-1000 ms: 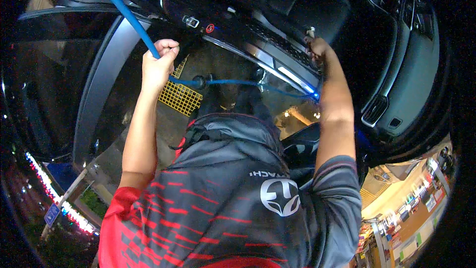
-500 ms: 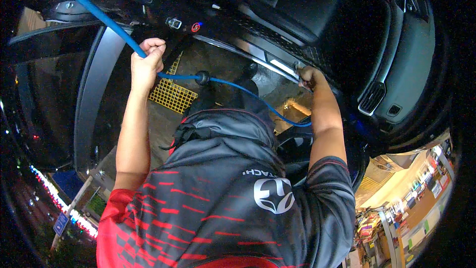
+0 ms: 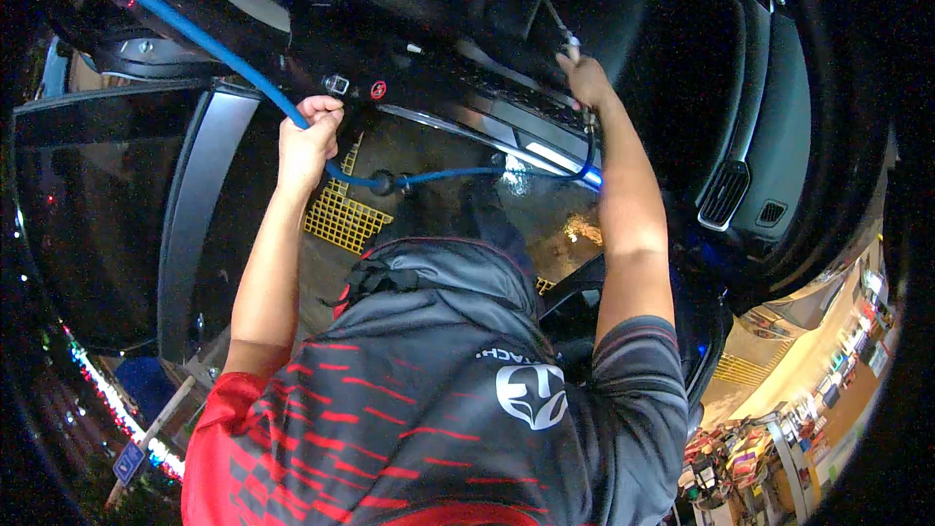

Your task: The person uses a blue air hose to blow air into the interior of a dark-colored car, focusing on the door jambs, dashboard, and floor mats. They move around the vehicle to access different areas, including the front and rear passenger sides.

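My left hand [image 3: 309, 141] is closed around a thick blue hose [image 3: 214, 49] that runs off to the far left. From below that fist the hose sags to the right, through a dark ring-like piece, and curves up to my right hand [image 3: 589, 86]. That hand grips an air blow gun [image 3: 572, 40] whose thin metal nozzle points away over the black car seat [image 3: 618, 15]. My fingers cover most of the gun's body. Beneath the right forearm lies the door sill [image 3: 516, 144] with its bright metal strip, close to the hose.
An open car door [image 3: 195, 224] stands on the left. To the right is the dashboard with an air vent [image 3: 727, 197]. Yellow floor grating [image 3: 343, 218] shows below my left hand. A seat-belt buckle [image 3: 337, 85] and a red round mark sit near the sill.
My right hand has moved away from the sill, up over the seat, and the nozzle now shows. My left hand has shifted slightly right and nearer, bringing the hose with it.
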`<state>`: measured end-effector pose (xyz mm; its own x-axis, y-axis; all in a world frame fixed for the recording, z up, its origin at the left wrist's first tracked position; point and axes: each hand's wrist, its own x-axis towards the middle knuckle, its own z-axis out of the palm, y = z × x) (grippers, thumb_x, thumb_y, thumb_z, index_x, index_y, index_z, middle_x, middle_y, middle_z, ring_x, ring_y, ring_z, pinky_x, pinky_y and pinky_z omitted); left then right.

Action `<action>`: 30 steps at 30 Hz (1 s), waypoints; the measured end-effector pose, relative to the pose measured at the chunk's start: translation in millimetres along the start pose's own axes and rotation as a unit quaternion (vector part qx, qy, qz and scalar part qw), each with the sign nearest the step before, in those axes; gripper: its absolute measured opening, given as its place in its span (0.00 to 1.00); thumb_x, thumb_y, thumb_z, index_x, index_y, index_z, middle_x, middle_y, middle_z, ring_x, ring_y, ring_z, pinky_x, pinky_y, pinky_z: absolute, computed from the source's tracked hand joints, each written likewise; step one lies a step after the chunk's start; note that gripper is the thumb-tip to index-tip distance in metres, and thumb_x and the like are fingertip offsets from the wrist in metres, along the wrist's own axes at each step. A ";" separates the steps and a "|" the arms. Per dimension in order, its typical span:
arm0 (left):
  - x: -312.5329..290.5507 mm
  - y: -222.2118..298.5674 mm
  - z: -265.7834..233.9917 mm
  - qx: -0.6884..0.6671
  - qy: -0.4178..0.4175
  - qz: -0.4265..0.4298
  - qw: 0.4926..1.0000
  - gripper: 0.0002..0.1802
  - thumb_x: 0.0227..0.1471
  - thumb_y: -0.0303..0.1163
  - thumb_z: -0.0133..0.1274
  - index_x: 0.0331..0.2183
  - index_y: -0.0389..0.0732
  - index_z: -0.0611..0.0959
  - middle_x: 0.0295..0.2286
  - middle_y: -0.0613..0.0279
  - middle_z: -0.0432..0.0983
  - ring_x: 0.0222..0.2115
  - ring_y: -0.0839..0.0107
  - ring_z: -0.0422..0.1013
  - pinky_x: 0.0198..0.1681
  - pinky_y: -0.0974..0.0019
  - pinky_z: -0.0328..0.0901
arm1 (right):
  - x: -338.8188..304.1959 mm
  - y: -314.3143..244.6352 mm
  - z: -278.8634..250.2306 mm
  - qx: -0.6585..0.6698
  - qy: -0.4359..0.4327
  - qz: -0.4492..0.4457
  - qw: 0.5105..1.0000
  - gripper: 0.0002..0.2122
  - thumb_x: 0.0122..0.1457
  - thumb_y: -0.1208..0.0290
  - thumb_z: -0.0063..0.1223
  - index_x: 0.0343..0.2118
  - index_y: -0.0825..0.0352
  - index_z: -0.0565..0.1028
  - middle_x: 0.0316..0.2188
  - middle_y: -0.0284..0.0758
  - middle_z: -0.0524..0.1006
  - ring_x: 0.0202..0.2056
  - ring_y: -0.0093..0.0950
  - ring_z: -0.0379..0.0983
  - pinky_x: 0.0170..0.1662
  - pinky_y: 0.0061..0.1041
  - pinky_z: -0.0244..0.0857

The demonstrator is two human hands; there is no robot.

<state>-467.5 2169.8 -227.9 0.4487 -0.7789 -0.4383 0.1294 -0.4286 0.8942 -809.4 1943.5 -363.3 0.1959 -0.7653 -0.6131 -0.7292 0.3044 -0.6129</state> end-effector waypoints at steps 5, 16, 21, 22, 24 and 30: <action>0.6 -0.6 -4.0 0.009 0.019 0.022 1.000 0.03 0.50 0.23 0.51 0.31 0.40 0.77 0.14 0.76 0.61 0.10 0.87 0.50 0.13 0.78 0.46 | 17.0 15.3 -4.5 0.012 0.047 0.066 0.997 0.27 0.60 0.51 0.44 0.29 0.81 0.71 0.21 0.46 0.74 0.13 0.35 0.69 0.16 0.34 0.62; -4.9 -5.3 2.1 -0.029 -0.003 0.023 0.999 0.03 0.52 0.23 0.51 0.32 0.42 0.76 0.12 0.76 0.56 0.09 0.85 0.48 0.13 0.78 0.45 | -93.5 204.3 45.8 -0.077 -0.177 0.263 0.945 0.28 0.63 0.58 0.38 0.62 0.64 0.49 0.49 0.51 0.69 0.35 0.42 0.75 0.38 0.40 0.68; 10.6 -0.3 22.8 -0.027 -0.052 0.024 0.998 0.03 0.53 0.23 0.50 0.32 0.42 0.76 0.13 0.75 0.57 0.10 0.85 0.49 0.14 0.77 0.45 | -66.7 313.1 54.4 -0.179 -0.075 0.222 0.956 0.25 0.63 0.54 0.34 0.56 0.67 0.61 0.54 0.44 0.66 0.54 0.43 0.63 0.56 0.35 0.58; 11.2 -2.1 24.5 -0.025 -0.050 0.023 0.998 0.03 0.53 0.24 0.50 0.32 0.42 0.76 0.13 0.75 0.57 0.10 0.84 0.49 0.14 0.77 0.45 | -61.2 307.9 44.3 -0.174 -0.075 0.294 0.937 0.24 0.63 0.55 0.34 0.55 0.67 0.64 0.54 0.44 0.66 0.55 0.43 0.62 0.56 0.34 0.59; 15.5 -0.4 32.9 -0.021 -0.052 0.019 0.998 0.03 0.53 0.24 0.50 0.32 0.42 0.76 0.13 0.75 0.56 0.11 0.84 0.49 0.14 0.77 0.45 | -64.1 319.4 25.3 -0.182 -0.002 0.275 0.944 0.23 0.63 0.55 0.33 0.55 0.65 0.64 0.55 0.43 0.65 0.54 0.42 0.63 0.55 0.34 0.60; 13.0 8.9 42.8 -0.020 -0.079 0.003 0.997 0.04 0.53 0.23 0.48 0.32 0.42 0.77 0.12 0.75 0.54 0.11 0.84 0.47 0.14 0.76 0.45 | -106.0 334.9 -37.1 -0.153 0.030 0.338 0.928 0.23 0.64 0.59 0.27 0.55 0.67 0.64 0.58 0.41 0.61 0.57 0.39 0.60 0.57 0.39 0.58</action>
<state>-498.3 2136.2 -229.5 0.3050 -0.8452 -0.4389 0.1628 -0.4078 0.8984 -1098.8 2105.5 -485.1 -0.4044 -0.4909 -0.7717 -0.8264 0.5577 0.0783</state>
